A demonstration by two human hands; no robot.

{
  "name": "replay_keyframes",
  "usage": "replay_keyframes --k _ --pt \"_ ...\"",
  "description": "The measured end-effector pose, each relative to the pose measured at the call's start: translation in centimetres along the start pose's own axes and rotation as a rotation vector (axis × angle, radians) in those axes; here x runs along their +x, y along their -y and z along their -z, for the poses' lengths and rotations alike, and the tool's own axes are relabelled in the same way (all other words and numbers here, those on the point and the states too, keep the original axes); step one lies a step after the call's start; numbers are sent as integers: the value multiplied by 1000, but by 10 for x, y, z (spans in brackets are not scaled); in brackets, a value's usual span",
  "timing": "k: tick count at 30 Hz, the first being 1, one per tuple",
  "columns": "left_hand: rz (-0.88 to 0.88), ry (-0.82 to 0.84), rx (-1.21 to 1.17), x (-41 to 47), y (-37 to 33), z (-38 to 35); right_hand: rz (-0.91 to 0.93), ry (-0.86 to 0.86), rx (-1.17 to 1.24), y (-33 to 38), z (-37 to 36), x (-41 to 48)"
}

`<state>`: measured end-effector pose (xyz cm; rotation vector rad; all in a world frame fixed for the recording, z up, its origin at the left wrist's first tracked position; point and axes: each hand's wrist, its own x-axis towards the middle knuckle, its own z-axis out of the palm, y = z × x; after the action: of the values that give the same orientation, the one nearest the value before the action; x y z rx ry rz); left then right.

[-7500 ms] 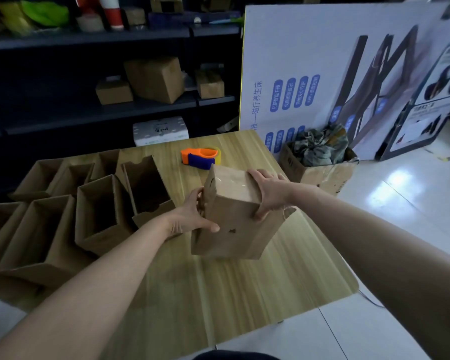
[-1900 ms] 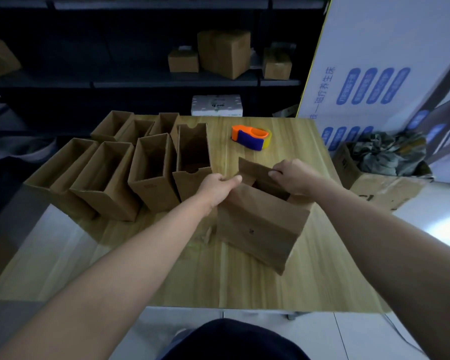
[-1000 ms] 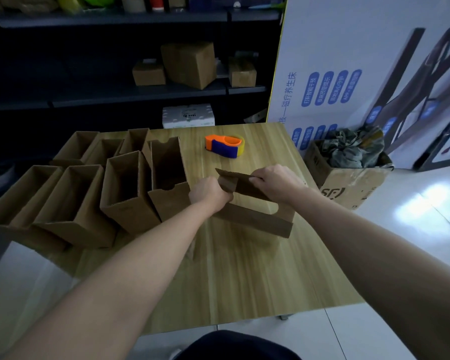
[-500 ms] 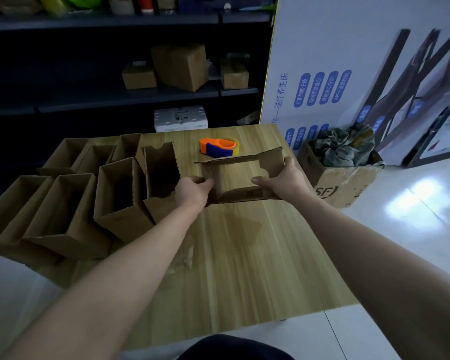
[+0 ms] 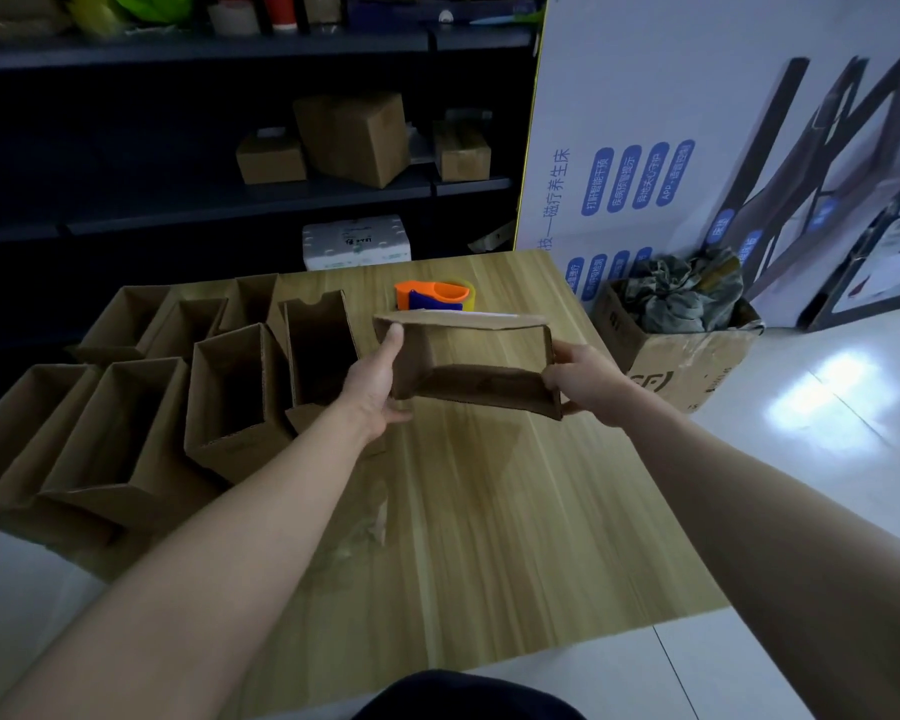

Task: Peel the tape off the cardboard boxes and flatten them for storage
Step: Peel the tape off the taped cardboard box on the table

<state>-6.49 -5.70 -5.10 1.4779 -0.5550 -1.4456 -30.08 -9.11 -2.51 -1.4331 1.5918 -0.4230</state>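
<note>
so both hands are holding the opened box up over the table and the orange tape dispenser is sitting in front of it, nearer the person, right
Not quite. In the head view the left hand and right hand do hold the opened box over the table, but the orange tape dispenser sits behind the box, toward the table's far edge, not nearer the person.

At mid-frame, the left hand (image 5: 372,379) and right hand (image 5: 585,379) hold an open-ended cardboard box (image 5: 468,363) above the wooden surface (image 5: 489,511); more open boxes (image 5: 178,387) stand at left.
</note>
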Motion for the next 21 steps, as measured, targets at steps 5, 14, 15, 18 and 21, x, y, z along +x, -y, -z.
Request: replay_keyframes --k 5,14,15,18,21 --pt "67 -43 -204 4 -6 -11 -3 90 12 -3 0 -1" --pt "-74 -149 -220 14 -13 -22 -226 75 577 -19 12 -3" --pt "-79 -138 -226 15 -12 -22 -257 49 583 -21 15 -1" --pt "-100 -101 -242 11 -9 -27 -294 57 541 -23 17 3" --pt "-106 -59 -251 8 -8 -32 -304 45 554 -19 17 4"
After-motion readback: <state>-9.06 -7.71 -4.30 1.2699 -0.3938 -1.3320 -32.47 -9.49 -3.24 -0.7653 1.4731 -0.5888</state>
